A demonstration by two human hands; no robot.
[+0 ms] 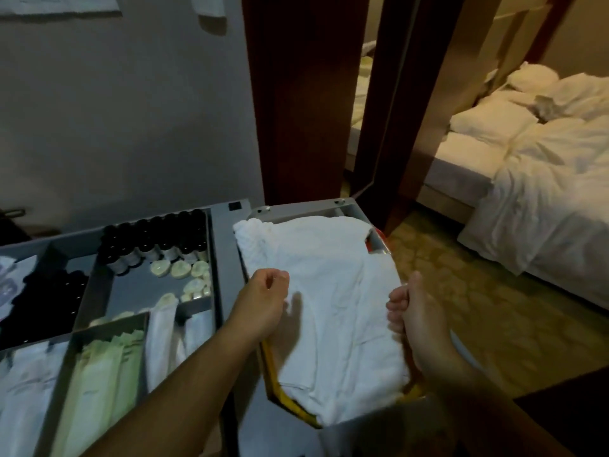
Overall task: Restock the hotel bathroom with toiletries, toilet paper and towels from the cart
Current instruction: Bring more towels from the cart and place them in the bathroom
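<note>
A white towel (329,291) lies spread over the right end of the grey cart (227,258), on a yellow-rimmed bin. My left hand (263,301) grips the towel's left edge with curled fingers. My right hand (415,311) grips its right edge, thumb up. To the left, the cart's tray holds several small dark-capped bottles (155,242), round wrapped soaps (181,268) and long white and pale green packets (108,374).
A grey wall stands behind the cart. A dark wooden door frame (296,110) opens onto a bedroom with an unmade white bed (543,179) and patterned carpet (478,308) at right. A dark surface edge shows at the bottom right.
</note>
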